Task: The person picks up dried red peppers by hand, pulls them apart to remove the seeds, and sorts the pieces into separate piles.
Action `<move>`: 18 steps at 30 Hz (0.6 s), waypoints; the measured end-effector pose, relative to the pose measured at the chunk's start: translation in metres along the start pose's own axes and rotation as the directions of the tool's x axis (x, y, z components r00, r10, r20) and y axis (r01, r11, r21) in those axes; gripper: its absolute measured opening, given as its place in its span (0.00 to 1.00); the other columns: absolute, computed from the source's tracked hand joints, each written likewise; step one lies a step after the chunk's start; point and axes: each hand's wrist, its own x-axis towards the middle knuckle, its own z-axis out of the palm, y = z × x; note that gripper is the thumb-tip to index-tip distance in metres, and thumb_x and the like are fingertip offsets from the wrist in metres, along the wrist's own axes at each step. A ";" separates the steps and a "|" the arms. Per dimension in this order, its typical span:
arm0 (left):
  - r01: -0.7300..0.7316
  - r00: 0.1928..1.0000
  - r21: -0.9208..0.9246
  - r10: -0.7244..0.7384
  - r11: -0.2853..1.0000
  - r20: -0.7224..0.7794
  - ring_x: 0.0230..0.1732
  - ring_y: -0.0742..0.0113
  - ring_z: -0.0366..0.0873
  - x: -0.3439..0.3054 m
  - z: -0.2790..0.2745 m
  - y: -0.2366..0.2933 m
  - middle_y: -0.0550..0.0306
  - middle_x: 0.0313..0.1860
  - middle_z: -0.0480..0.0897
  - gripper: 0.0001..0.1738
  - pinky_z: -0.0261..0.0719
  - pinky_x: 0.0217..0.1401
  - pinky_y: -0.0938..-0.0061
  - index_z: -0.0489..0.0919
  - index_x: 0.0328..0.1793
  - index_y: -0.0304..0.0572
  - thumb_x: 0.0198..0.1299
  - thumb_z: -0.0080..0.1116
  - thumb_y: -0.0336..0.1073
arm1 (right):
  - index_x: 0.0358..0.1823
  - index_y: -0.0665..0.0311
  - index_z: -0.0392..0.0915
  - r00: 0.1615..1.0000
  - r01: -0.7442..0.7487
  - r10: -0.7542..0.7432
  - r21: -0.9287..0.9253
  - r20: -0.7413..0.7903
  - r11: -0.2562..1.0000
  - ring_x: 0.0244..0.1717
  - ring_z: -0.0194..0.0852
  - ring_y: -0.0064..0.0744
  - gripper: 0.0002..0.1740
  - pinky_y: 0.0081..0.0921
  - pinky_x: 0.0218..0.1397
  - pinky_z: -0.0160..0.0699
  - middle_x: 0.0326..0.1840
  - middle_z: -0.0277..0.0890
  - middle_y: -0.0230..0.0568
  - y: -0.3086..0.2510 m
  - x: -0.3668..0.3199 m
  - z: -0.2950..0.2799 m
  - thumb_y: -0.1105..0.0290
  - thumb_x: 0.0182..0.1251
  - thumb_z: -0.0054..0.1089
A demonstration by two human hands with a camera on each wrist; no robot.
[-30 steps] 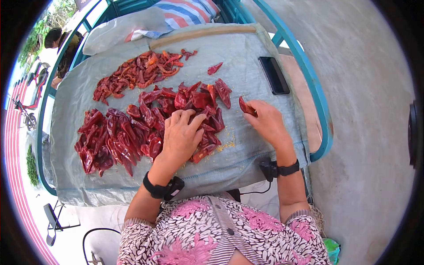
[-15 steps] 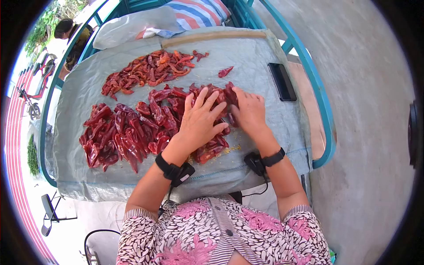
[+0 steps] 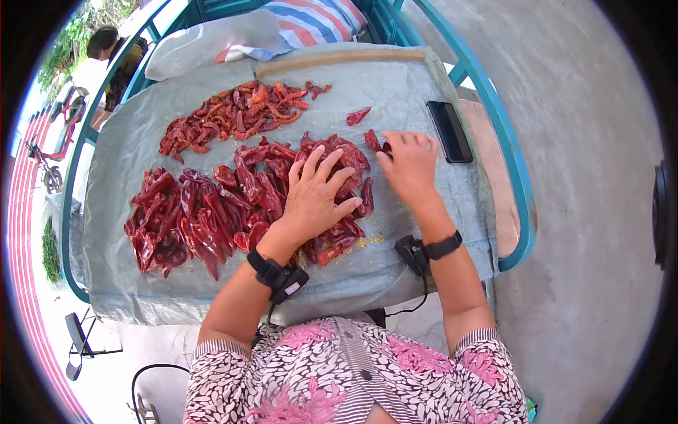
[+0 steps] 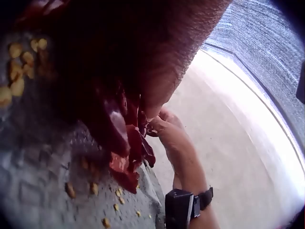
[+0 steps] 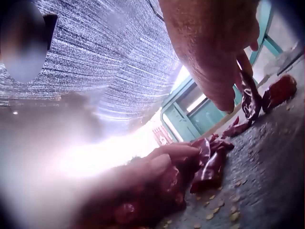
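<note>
A pile of large dried red chili peppers (image 3: 194,219) lies across the front of the grey sheet (image 3: 409,226). My left hand (image 3: 318,194) rests on the right part of this pile, fingers spread over the peppers. Just right of the pile, my right hand (image 3: 409,166) pinches a dark dried chili pepper (image 5: 250,98), its fingers partly hiding it. A redder piece (image 5: 280,91) lies beside that pepper in the right wrist view. The left wrist view shows glossy peppers (image 4: 126,167) below the left hand, with the right hand (image 4: 167,126) behind them.
Smaller, wrinkled chilies (image 3: 240,113) form a second heap farther back, with a lone chili (image 3: 359,116) to its right. A phone (image 3: 450,132) lies near the right edge. Yellow seeds (image 3: 371,241) are scattered by the pile. Teal rails (image 3: 519,205) border the sheet; another person (image 3: 116,67) is at far left.
My right hand moved left to the pile's right edge, then drew back slightly right with a pepper. My left hand stays over the pile with its fingers more spread. The head view shifted slightly.
</note>
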 end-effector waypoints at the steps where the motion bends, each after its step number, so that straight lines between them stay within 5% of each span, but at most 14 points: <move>1: -0.001 1.000 -0.005 0.001 1.000 0.003 0.84 0.45 0.55 0.000 0.000 -0.001 0.55 0.81 0.66 0.32 0.51 0.81 0.41 0.79 0.70 0.56 0.65 0.64 0.61 | 0.54 0.50 0.84 0.999 0.033 -0.033 0.002 0.009 0.999 0.60 0.76 0.42 0.20 0.55 0.72 0.59 0.53 0.84 0.36 -0.003 0.003 0.003 0.60 0.59 0.74; 4: 0.005 1.000 -0.021 -0.005 1.000 0.001 0.84 0.45 0.54 0.000 0.001 -0.002 0.55 0.82 0.66 0.32 0.51 0.81 0.42 0.79 0.70 0.56 0.65 0.64 0.61 | 0.52 0.50 0.85 0.996 0.086 -0.086 -0.068 -0.002 0.994 0.61 0.76 0.43 0.20 0.58 0.74 0.56 0.52 0.84 0.36 -0.006 0.013 0.004 0.57 0.59 0.75; 7: 0.012 1.000 -0.036 -0.012 0.999 -0.006 0.84 0.45 0.54 -0.001 0.003 -0.003 0.55 0.82 0.65 0.33 0.50 0.81 0.42 0.79 0.71 0.56 0.65 0.64 0.61 | 0.50 0.50 0.86 0.969 -0.057 0.084 -0.122 0.234 0.991 0.61 0.76 0.44 0.20 0.58 0.75 0.55 0.52 0.85 0.37 -0.004 0.016 0.000 0.55 0.58 0.76; 10: 0.023 1.000 -0.045 -0.023 0.999 -0.005 0.84 0.45 0.54 -0.002 0.005 -0.004 0.56 0.82 0.65 0.33 0.49 0.81 0.42 0.78 0.71 0.57 0.65 0.64 0.62 | 0.50 0.48 0.87 0.963 -0.014 0.077 -0.239 0.257 0.971 0.59 0.77 0.45 0.20 0.59 0.74 0.56 0.50 0.85 0.37 -0.002 0.016 -0.004 0.53 0.57 0.76; 18: 0.044 0.999 -0.065 -0.043 0.997 0.018 0.85 0.45 0.52 -0.001 0.004 -0.004 0.57 0.82 0.65 0.32 0.48 0.82 0.42 0.78 0.71 0.60 0.64 0.65 0.61 | 0.41 0.48 0.88 0.995 -0.046 0.045 0.008 0.093 0.999 0.56 0.78 0.40 0.12 0.55 0.70 0.60 0.48 0.85 0.33 0.006 0.008 0.023 0.56 0.58 0.74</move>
